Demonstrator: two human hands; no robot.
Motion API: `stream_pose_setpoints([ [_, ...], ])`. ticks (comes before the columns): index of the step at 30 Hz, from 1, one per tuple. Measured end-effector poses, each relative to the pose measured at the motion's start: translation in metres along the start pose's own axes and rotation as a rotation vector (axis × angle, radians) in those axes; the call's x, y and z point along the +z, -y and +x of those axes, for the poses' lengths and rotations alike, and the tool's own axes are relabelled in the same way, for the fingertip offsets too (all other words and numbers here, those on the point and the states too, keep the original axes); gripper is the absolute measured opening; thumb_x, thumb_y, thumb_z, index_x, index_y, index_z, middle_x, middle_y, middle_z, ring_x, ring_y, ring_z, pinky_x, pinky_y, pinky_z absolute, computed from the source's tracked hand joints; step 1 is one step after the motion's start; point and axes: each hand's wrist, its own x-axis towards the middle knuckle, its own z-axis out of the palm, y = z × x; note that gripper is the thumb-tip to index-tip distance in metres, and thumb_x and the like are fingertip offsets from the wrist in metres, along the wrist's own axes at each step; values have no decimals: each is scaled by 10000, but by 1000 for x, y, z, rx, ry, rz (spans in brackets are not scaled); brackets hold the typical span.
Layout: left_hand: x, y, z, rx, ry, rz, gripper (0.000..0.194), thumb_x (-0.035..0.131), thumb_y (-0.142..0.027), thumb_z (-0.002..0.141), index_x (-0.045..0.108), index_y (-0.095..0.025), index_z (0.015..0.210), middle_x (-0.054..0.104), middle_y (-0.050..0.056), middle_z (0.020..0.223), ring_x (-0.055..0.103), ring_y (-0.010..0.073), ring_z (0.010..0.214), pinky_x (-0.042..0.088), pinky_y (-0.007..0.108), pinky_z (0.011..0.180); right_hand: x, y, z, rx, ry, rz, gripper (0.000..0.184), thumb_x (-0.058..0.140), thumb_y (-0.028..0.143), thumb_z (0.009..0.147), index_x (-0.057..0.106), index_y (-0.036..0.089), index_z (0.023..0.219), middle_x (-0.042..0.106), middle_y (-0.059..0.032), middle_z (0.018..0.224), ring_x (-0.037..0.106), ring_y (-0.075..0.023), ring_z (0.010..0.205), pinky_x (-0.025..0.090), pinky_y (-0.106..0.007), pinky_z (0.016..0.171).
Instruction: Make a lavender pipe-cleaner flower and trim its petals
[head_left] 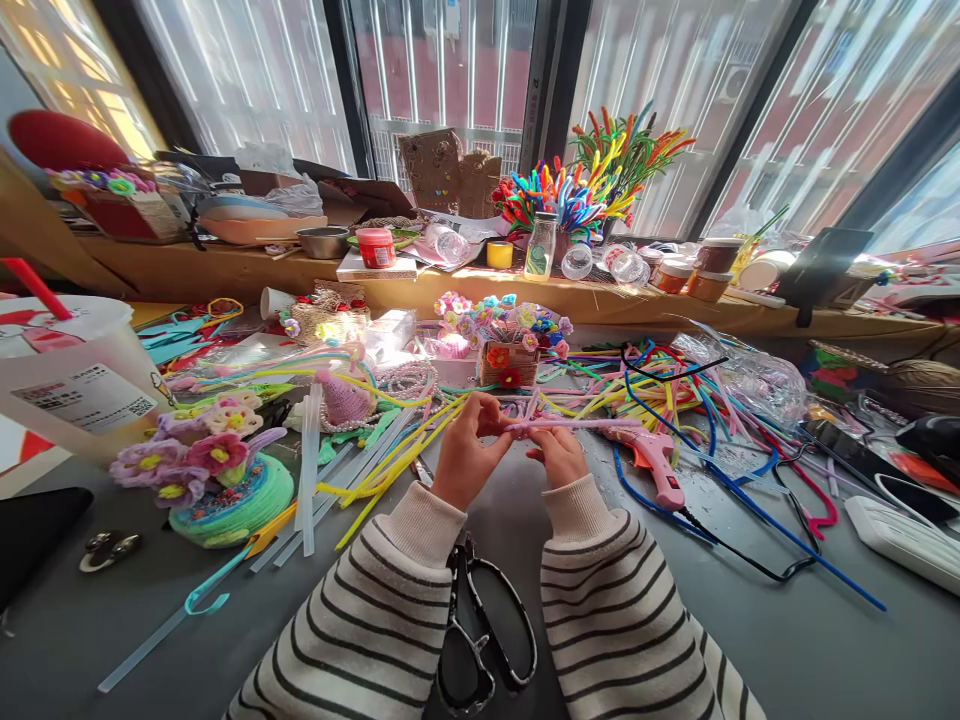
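Both my hands meet over the middle of the table around a pale pink-purple pipe cleaner (574,424). My left hand (471,450) pinches its left part between thumb and fingertips, where some short ends stick up. My right hand (559,455) has its fingers closed on the stem, which runs out to the right. Just beyond that end lies a pink glue gun (654,462), its black cord trailing right. Black-handled scissors (480,640) lie between my forearms, blades partly hidden by the left sleeve. A small basket of pipe-cleaner flowers (510,362) stands behind my hands.
Clear glue sticks (309,470) and yellow pipe cleaners (382,490) lie at left, near a green pot with fuzzy flowers (232,500) and a drink cup (82,390). Blue pipe cleaners (810,550) spread right. The ledge (450,290) holds jars and a colourful pipe-cleaner bunch (555,200).
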Motion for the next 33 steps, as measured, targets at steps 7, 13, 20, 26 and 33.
stream_pose_setpoints([
  [7,-6,4,5,-136,-30,-164,358,644,-189,566,326,-199,730,538,-45,633,564,113,645,437,274,671,-3,9,-6,-217,10,-77,150,518,308,604,504,168,657,506,-57,814,484,-159,722,430,-251,511],
  [13,-10,1,5,-388,39,-284,402,666,-152,548,352,-166,797,541,-34,618,558,97,586,437,273,646,-7,18,-13,-391,-28,-189,169,558,297,621,523,168,726,492,-65,859,482,-156,744,426,-226,492],
  [20,-10,-2,3,-373,90,-218,416,667,-163,549,369,-166,838,548,-43,582,565,107,548,436,261,596,-9,11,-9,-376,24,-216,211,573,363,622,553,158,580,482,-71,824,488,-177,791,428,-214,462],
  [26,-11,0,4,-329,63,-175,410,684,-180,518,385,-168,798,542,-46,581,570,117,552,443,275,607,-15,8,-4,-205,180,-142,239,583,395,600,623,160,581,532,-70,835,515,-192,816,448,-246,527],
  [33,-7,-1,4,-129,37,-192,355,635,-198,583,348,-189,792,540,-54,601,567,101,610,434,240,631,0,-2,-4,168,190,367,220,570,391,607,633,193,678,614,-69,815,558,-167,690,423,-241,447],
])
